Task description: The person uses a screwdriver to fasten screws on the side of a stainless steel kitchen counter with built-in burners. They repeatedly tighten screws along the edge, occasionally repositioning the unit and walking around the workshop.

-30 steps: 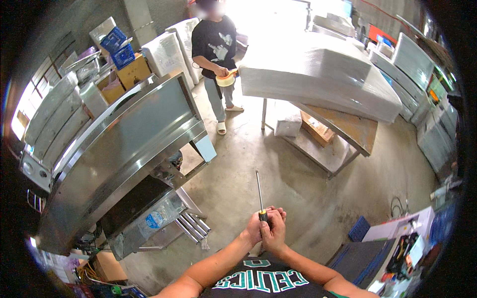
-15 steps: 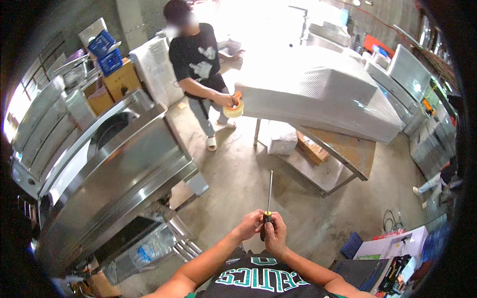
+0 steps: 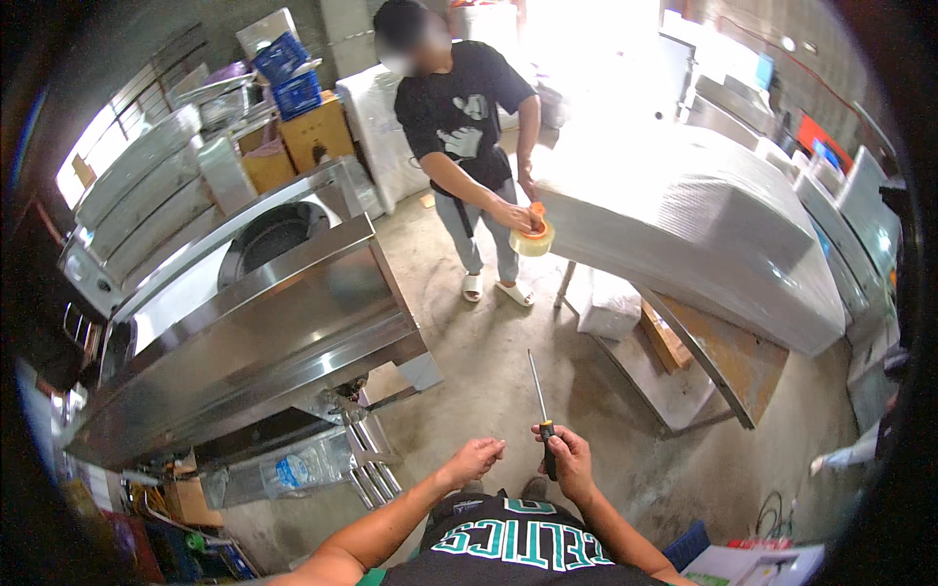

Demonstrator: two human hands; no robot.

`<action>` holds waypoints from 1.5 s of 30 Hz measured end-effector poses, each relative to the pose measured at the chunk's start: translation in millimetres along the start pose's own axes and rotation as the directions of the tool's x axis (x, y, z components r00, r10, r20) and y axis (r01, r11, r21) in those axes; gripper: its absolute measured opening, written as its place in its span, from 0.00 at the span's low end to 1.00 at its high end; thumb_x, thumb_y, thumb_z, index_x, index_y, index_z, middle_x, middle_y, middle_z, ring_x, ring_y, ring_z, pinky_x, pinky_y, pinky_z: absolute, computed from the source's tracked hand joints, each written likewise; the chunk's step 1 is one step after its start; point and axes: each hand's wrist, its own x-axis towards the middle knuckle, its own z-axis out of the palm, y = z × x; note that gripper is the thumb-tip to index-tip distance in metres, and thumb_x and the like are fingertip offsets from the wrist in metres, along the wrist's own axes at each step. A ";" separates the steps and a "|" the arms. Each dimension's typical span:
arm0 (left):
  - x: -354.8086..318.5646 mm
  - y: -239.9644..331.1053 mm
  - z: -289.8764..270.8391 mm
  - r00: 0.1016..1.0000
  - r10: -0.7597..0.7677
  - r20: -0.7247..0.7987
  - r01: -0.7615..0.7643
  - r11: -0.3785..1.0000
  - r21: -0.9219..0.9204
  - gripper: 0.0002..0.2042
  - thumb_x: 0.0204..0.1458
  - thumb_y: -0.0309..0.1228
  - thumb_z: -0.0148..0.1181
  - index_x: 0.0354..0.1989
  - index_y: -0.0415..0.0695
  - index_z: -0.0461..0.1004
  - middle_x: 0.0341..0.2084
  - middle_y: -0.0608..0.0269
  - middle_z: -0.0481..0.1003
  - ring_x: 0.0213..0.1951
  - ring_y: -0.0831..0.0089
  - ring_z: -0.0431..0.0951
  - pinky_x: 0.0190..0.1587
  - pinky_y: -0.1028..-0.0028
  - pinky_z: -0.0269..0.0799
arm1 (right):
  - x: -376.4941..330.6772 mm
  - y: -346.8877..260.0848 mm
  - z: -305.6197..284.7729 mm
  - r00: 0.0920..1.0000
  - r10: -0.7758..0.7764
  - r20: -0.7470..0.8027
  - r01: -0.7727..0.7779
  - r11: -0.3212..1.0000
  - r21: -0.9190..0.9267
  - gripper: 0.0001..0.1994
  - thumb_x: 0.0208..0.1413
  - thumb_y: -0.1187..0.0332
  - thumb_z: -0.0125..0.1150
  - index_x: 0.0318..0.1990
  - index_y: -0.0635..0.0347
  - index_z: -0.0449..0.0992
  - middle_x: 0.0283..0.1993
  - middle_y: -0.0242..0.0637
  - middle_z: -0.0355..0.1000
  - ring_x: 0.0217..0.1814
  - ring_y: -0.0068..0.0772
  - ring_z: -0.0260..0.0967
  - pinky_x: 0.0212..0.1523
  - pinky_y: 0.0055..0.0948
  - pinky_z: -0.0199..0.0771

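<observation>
My right hand (image 3: 571, 463) is closed around the black and yellow handle of a screwdriver (image 3: 538, 393). Its long metal shaft points up and away from me over the concrete floor. Just left of it, apart from the tool, my left hand (image 3: 475, 461) has its fingers curled into a pinch. Whether something small sits between those fingertips is hidden.
A stainless steel stove unit (image 3: 283, 313) with a round burner opening stands left. Ahead, a person (image 3: 459, 127) in a black shirt holds a roll of clear tape (image 3: 532, 239) beside a large plastic-wrapped item (image 3: 684, 264) on a table. Metal tubes (image 3: 373, 457) lie low left.
My hands have parted, the left coming off the screwdriver while the right keeps it. My view has swung left. The person's free arm has dropped and they face more toward me.
</observation>
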 end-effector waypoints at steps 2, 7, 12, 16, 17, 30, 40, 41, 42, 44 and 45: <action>2.8 3.5 22.8 1.000 0.008 0.000 -0.008 0.999 0.053 0.14 0.66 0.44 0.54 0.40 0.46 0.75 0.15 0.81 0.57 0.14 0.86 0.52 0.15 0.79 0.45 | 9.2 -4.2 -17.8 0.996 0.015 0.087 -0.014 1.000 -0.010 0.17 0.67 0.62 0.52 0.53 0.65 0.77 0.47 0.35 0.76 0.32 0.17 0.69 0.29 0.21 0.76; 16.7 20.6 70.5 0.997 0.047 0.059 -0.025 0.943 -0.332 0.10 0.67 0.41 0.53 0.41 0.49 0.75 0.15 0.82 0.55 0.15 0.88 0.52 0.15 0.81 0.46 | 34.9 -4.6 -47.7 0.957 0.058 0.284 -0.030 0.994 -0.102 0.17 0.66 0.64 0.52 0.56 0.65 0.75 0.45 0.33 0.76 0.29 0.15 0.68 0.30 0.20 0.75; 37.8 36.3 69.0 1.000 0.021 0.022 -0.004 0.806 -0.591 0.06 0.67 0.38 0.53 0.39 0.54 0.73 0.16 0.81 0.57 0.15 0.87 0.56 0.15 0.83 0.49 | 78.2 0.3 -55.3 0.911 0.138 0.389 -0.127 0.990 -0.052 0.12 0.66 0.69 0.55 0.52 0.65 0.76 0.39 0.26 0.70 0.31 0.14 0.65 0.30 0.19 0.70; 72.1 54.7 41.9 0.997 0.056 0.052 -0.001 0.692 -0.722 0.06 0.67 0.39 0.53 0.39 0.54 0.72 0.16 0.81 0.58 0.15 0.87 0.57 0.15 0.82 0.51 | 137.7 1.1 -46.6 0.875 0.110 0.472 -0.054 0.990 -0.130 0.12 0.66 0.68 0.57 0.51 0.67 0.76 0.56 0.37 0.74 0.53 0.23 0.68 0.56 0.26 0.68; 82.0 61.1 33.0 0.997 0.060 0.041 -0.011 0.682 -0.732 0.07 0.67 0.39 0.53 0.38 0.53 0.72 0.16 0.80 0.58 0.15 0.87 0.57 0.15 0.82 0.51 | 153.4 -0.6 -44.5 0.858 0.178 0.482 -0.135 0.983 -0.123 0.12 0.66 0.68 0.57 0.50 0.67 0.76 0.60 0.40 0.73 0.58 0.25 0.66 0.61 0.29 0.65; 179.9 155.0 -87.7 0.986 0.165 -0.036 -0.127 0.581 -0.804 0.13 0.64 0.40 0.49 0.27 0.50 0.65 0.15 0.75 0.57 0.15 0.81 0.55 0.17 0.79 0.51 | 380.6 -58.1 22.1 0.794 0.330 0.510 -0.233 0.941 -0.246 0.15 0.69 0.61 0.54 0.52 0.63 0.74 0.45 0.31 0.76 0.41 0.17 0.69 0.38 0.22 0.70; 232.7 196.7 -130.2 0.837 -0.097 -0.538 -0.273 0.778 -0.565 0.14 0.67 0.45 0.52 0.34 0.49 0.70 0.17 0.77 0.59 0.16 0.86 0.56 0.16 0.82 0.49 | 607.3 -77.7 108.6 0.713 0.177 0.678 -0.110 0.984 -0.141 0.16 0.71 0.55 0.49 0.51 0.60 0.69 0.32 0.29 0.68 0.27 0.20 0.65 0.26 0.21 0.66; 239.3 206.5 -134.1 0.829 -0.087 -0.552 -0.314 0.744 -0.589 0.14 0.67 0.45 0.52 0.34 0.50 0.70 0.17 0.77 0.59 0.16 0.87 0.56 0.16 0.82 0.49 | 628.3 -84.4 122.4 0.693 0.160 0.703 -0.069 0.985 -0.156 0.15 0.71 0.57 0.50 0.51 0.60 0.69 0.32 0.29 0.68 0.27 0.19 0.65 0.26 0.21 0.66; 240.9 212.4 -130.1 0.826 -0.081 -0.558 -0.345 0.711 -0.612 0.13 0.67 0.44 0.51 0.35 0.50 0.70 0.17 0.77 0.59 0.16 0.87 0.56 0.16 0.83 0.50 | 640.0 -89.3 131.6 0.683 0.175 0.709 -0.056 0.981 -0.187 0.15 0.70 0.58 0.51 0.52 0.60 0.69 0.31 0.29 0.68 0.28 0.19 0.65 0.26 0.21 0.66; 245.1 235.6 -137.1 0.817 -0.060 -0.574 -0.397 0.664 -0.634 0.12 0.67 0.43 0.50 0.35 0.50 0.69 0.19 0.77 0.60 0.16 0.86 0.57 0.17 0.83 0.53 | 671.9 -102.0 164.6 0.661 0.106 0.743 -0.057 0.994 -0.092 0.10 0.70 0.61 0.53 0.47 0.59 0.68 0.31 0.27 0.66 0.27 0.17 0.63 0.27 0.21 0.65; 245.6 249.5 -143.7 0.819 -0.043 -0.572 -0.418 0.637 -0.647 0.12 0.67 0.43 0.50 0.35 0.50 0.69 0.19 0.77 0.60 0.16 0.86 0.57 0.17 0.83 0.52 | 686.3 -109.7 180.7 0.655 0.109 0.748 -0.091 0.994 -0.065 0.11 0.69 0.63 0.55 0.49 0.60 0.68 0.30 0.28 0.66 0.26 0.17 0.63 0.26 0.22 0.65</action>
